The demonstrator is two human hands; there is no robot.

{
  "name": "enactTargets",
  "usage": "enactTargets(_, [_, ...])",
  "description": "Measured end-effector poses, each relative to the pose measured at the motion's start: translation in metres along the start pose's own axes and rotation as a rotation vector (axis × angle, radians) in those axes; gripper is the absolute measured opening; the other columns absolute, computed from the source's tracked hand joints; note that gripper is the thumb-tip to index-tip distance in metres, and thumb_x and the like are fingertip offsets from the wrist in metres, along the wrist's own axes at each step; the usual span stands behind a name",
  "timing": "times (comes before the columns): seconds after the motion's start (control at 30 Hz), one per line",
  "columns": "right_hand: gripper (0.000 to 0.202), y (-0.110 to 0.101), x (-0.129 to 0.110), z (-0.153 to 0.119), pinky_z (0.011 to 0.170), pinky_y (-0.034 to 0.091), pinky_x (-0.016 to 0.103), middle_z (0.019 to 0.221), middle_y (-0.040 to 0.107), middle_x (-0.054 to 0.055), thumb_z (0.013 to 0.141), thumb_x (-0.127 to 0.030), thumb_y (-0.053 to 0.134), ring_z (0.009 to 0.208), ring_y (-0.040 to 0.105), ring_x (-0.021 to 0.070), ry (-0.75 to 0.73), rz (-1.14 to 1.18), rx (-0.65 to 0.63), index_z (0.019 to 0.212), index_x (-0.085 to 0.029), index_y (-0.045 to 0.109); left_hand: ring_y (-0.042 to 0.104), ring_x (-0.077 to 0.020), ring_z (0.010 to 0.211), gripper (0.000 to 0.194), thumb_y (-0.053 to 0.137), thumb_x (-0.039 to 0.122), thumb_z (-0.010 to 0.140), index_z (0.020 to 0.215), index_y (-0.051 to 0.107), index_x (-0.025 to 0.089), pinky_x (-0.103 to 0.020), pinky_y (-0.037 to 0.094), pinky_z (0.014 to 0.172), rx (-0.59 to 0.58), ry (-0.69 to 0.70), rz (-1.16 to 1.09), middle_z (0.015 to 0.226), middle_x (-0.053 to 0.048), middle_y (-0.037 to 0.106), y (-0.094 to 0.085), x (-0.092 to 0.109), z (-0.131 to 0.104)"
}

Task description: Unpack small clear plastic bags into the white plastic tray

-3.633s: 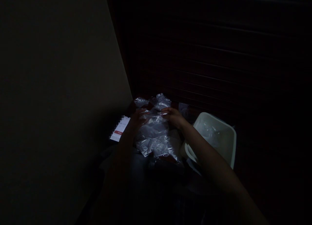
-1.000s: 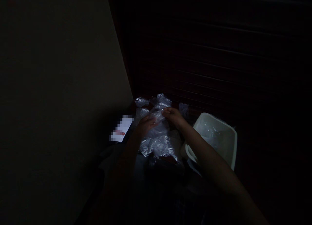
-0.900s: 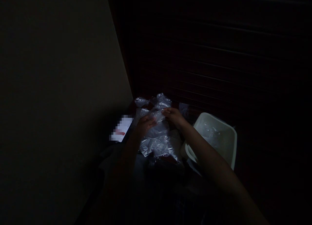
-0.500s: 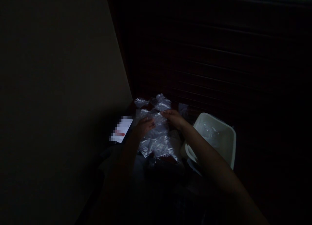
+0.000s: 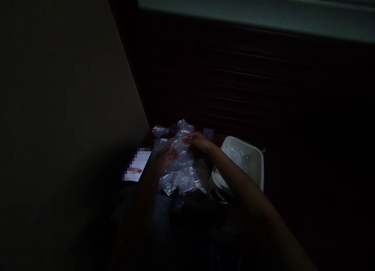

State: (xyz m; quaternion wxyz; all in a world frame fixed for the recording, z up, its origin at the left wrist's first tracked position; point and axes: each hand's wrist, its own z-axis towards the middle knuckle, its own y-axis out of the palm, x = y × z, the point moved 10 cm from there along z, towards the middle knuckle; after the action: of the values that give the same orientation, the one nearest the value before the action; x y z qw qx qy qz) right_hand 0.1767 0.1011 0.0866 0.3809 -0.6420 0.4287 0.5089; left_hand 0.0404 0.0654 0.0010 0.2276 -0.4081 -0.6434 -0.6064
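The view is very dark. Several clear, crinkled plastic bags lie in a loose pile at the middle. My right hand pinches the edge of one clear bag above the pile, its fingers pressed together. At the left side of that same bag is my left hand, its fingers spread and touching or resting close over the plastic. What the bags contain, if anything, is too dim to make out.
Right of the pile stands a pale plastic basin with clear plastic inside, partly behind my right forearm. A lit phone lies to the left. Behind are a dark slatted surface and, at left, a plain wall.
The camera view has shifted, so the bags, phone and basin sit further left, and more of the pale strip shows at the top. My left hand's fingers look more spread; my right still pinches.
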Motion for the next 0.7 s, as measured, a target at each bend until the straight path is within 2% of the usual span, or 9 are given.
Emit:
enactTargets(0.1, [0.028, -0.020, -0.017, -0.006, 0.052, 0.039, 0.022, 0.057, 0.058, -0.001, 0.058, -0.040, 0.071, 0.052, 0.049, 0.0090, -0.035, -0.081, 0.066, 0.062, -0.014, 0.062, 0.065, -0.0207, 0.082, 0.019, 0.058, 0.020, 0.074, 0.092, 0.056, 0.014, -0.041, 0.048, 0.084, -0.019, -0.044, -0.023, 0.091, -0.010, 0.066, 0.002, -0.006, 0.003])
enactTargets(0.23, [0.030, -0.073, -0.038, -0.038, 0.051, 0.039, 0.024, 0.059, 0.060, 0.001, 0.063, -0.042, 0.065, 0.051, 0.050, 0.0106, -0.103, -0.203, 0.214, 0.071, -0.013, 0.065, 0.065, -0.0205, 0.080, 0.016, 0.056, 0.020, 0.075, 0.089, 0.057, 0.014, -0.042, 0.048, 0.083, 0.015, -0.066, -0.024, 0.089, -0.009, 0.066, -0.006, -0.010, 0.009])
enactTargets(0.37, [0.034, -0.140, -0.058, -0.098, 0.059, 0.044, 0.027, 0.070, 0.066, 0.006, 0.068, -0.044, 0.062, 0.063, 0.057, 0.0160, -0.233, -0.359, 0.454, 0.080, -0.013, 0.067, 0.064, -0.0186, 0.079, 0.013, 0.049, 0.014, 0.077, 0.088, 0.056, 0.015, -0.040, 0.049, 0.081, 0.029, -0.111, -0.006, 0.088, -0.008, 0.066, -0.010, -0.013, 0.013])
enactTargets(0.43, [0.035, -0.168, -0.069, -0.135, 0.064, 0.046, 0.030, 0.082, 0.069, 0.009, 0.074, -0.043, 0.057, 0.073, 0.061, 0.0200, -0.318, -0.497, 0.634, 0.087, -0.013, 0.067, 0.064, -0.0173, 0.078, 0.015, 0.046, 0.011, 0.077, 0.086, 0.056, 0.016, -0.037, 0.050, 0.078, 0.029, -0.130, -0.008, 0.086, -0.007, 0.067, -0.010, -0.013, 0.013])
enactTargets(0.47, [0.035, -0.175, -0.075, -0.154, 0.068, 0.047, 0.031, 0.090, 0.069, 0.010, 0.078, -0.042, 0.053, 0.079, 0.062, 0.0215, -0.362, -0.608, 0.716, 0.094, -0.014, 0.067, 0.064, -0.0171, 0.077, 0.015, 0.044, 0.010, 0.077, 0.085, 0.056, 0.016, -0.036, 0.051, 0.077, 0.028, -0.141, -0.006, 0.086, -0.007, 0.067, -0.010, -0.014, 0.013])
enactTargets(0.53, [0.035, -0.177, -0.082, -0.182, 0.077, 0.046, 0.035, 0.101, 0.067, 0.012, 0.085, -0.036, 0.044, 0.089, 0.062, 0.0234, -0.389, -0.881, 0.843, 0.106, -0.015, 0.063, 0.064, -0.0174, 0.078, 0.018, 0.042, 0.009, 0.077, 0.085, 0.057, 0.015, -0.035, 0.051, 0.077, 0.012, -0.131, -0.001, 0.087, -0.008, 0.067, -0.008, -0.012, 0.012])
enactTargets(0.57, [0.036, -0.172, -0.082, -0.189, 0.081, 0.044, 0.036, 0.105, 0.065, 0.013, 0.087, -0.032, 0.040, 0.093, 0.060, 0.0244, -0.375, -1.034, 0.859, 0.110, -0.014, 0.061, 0.064, -0.0177, 0.079, 0.019, 0.041, 0.008, 0.077, 0.085, 0.057, 0.014, -0.035, 0.052, 0.077, 0.002, -0.123, 0.004, 0.088, -0.008, 0.067, -0.008, -0.010, 0.012])
enactTargets(0.6, [0.037, -0.163, -0.079, -0.191, 0.084, 0.042, 0.038, 0.108, 0.064, 0.015, 0.088, -0.028, 0.037, 0.096, 0.059, 0.0254, -0.352, -1.186, 0.834, 0.113, -0.013, 0.060, 0.064, -0.0176, 0.080, 0.020, 0.040, 0.008, 0.078, 0.086, 0.057, 0.014, -0.035, 0.052, 0.077, -0.006, -0.114, 0.009, 0.089, -0.008, 0.067, -0.007, -0.008, 0.011])
enactTargets(0.7, [0.038, -0.129, -0.050, -0.174, 0.088, 0.038, 0.039, 0.109, 0.063, 0.017, 0.089, -0.019, 0.033, 0.100, 0.057, 0.0271, -0.225, -1.521, 0.571, 0.116, -0.011, 0.058, 0.063, -0.0168, 0.081, 0.023, 0.037, 0.008, 0.079, 0.087, 0.057, 0.015, -0.034, 0.051, 0.078, -0.028, -0.119, 0.013, 0.089, -0.008, 0.067, -0.008, -0.007, 0.010])
